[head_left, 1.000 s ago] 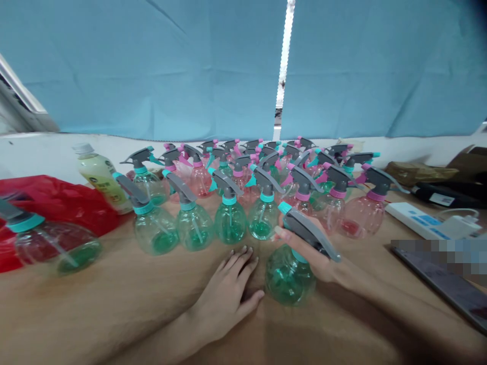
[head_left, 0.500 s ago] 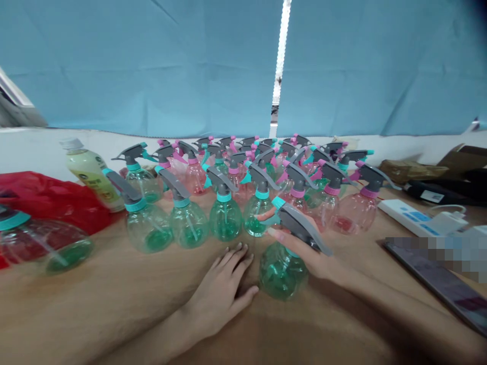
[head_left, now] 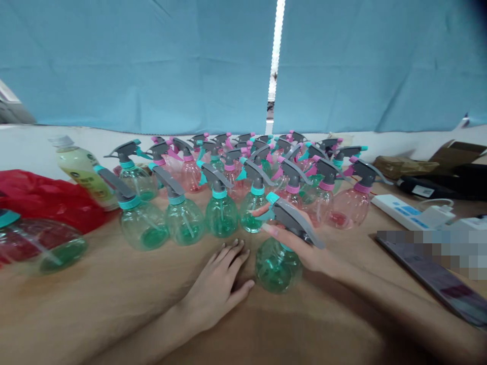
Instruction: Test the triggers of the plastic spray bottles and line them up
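Observation:
My right hand (head_left: 300,246) is wrapped round the neck of a green spray bottle (head_left: 277,266) with a grey and turquoise trigger head. The bottle is in front of me, and its nozzle points to the far left. To its left, my left hand (head_left: 224,279) lies flat on the wooden table (head_left: 114,294), fingers stretched out and holding nothing. Just beyond my hands stand several green spray bottles (head_left: 221,215) in a row, with pink spray bottles (head_left: 352,205) on the right. More spray bottles crowd behind them.
At far left are another green spray bottle (head_left: 41,248), a red plastic bag (head_left: 38,197) and a drink bottle (head_left: 81,170). On the right lie a white power strip (head_left: 397,210), a dark phone-like slab (head_left: 429,276) and a brown package (head_left: 405,166). Blue cloth (head_left: 209,66) hangs behind.
The whole view has shifted slightly, so things sit a little farther left in the picture. My hands keep the same pose, the right still on the spray bottle.

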### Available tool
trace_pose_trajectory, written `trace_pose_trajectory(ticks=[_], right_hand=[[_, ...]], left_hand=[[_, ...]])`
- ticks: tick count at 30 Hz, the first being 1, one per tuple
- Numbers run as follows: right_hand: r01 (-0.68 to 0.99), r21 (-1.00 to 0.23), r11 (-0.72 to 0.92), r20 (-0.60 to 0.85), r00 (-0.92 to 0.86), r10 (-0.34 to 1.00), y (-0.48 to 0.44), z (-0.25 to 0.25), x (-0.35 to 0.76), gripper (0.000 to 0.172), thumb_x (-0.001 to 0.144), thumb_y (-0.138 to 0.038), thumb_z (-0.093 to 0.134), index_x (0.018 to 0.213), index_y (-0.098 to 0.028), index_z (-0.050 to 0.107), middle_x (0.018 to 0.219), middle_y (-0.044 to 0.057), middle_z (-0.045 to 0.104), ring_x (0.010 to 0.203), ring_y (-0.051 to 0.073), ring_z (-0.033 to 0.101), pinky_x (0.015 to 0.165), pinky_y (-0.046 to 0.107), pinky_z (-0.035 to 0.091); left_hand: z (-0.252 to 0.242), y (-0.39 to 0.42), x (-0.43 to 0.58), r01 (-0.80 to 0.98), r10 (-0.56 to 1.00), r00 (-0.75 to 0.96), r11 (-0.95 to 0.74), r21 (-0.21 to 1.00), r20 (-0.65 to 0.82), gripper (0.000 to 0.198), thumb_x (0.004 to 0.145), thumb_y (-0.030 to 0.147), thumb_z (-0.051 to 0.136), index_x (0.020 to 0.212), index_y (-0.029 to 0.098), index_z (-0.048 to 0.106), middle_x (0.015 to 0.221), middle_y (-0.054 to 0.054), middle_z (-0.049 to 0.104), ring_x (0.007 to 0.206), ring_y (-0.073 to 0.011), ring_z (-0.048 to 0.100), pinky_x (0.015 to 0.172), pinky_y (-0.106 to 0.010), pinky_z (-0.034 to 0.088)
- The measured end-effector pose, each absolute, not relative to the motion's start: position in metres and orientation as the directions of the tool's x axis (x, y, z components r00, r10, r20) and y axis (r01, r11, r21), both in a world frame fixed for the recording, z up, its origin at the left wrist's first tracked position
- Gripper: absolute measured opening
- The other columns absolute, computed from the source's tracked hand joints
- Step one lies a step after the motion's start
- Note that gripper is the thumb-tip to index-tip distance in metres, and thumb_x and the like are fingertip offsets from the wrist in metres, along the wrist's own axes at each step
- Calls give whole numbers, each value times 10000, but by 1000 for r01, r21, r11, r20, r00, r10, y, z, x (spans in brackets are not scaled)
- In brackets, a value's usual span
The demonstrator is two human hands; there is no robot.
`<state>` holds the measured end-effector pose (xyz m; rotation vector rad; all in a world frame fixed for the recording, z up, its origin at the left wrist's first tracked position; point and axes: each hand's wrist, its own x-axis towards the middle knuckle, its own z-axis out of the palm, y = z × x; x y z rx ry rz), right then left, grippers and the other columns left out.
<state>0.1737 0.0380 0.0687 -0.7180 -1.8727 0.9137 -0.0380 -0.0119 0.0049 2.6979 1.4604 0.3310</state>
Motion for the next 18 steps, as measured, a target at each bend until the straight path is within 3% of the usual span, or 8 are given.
trace_pose_trajectory(ticks=[6,12,18], right_hand=[[117,-821,559,469,-419,777,38,71,174,213,869,-413,575,1022,-267,599,590,-55,450,494,119,413,531,290,385],[133,-823,552,461,-411,786,37,71,174,215,878,-413,565,1040,-274,593,556,-68,412,487,114,410,559,289,399],[68,-819,570,498,-409,764,40,68,172,210,868,-397,583,1033,-267,597,755,-20,573,601,125,499,601,286,423]], left_hand=[[4,-12,-39,819,833,522,-550,163,183,496,949,434,490,1361,161,444,1445,-133,435,1335,-288,384,1069,-473,334],[3,-12,-40,818,831,523,-552,160,190,504,951,432,485,1368,154,434,1443,-135,437,1328,-289,393,1064,-471,342],[4,-12,-38,822,832,532,-552,137,160,525,950,431,492,1360,107,445,1443,-155,432,1330,-296,386,1067,-483,338]])
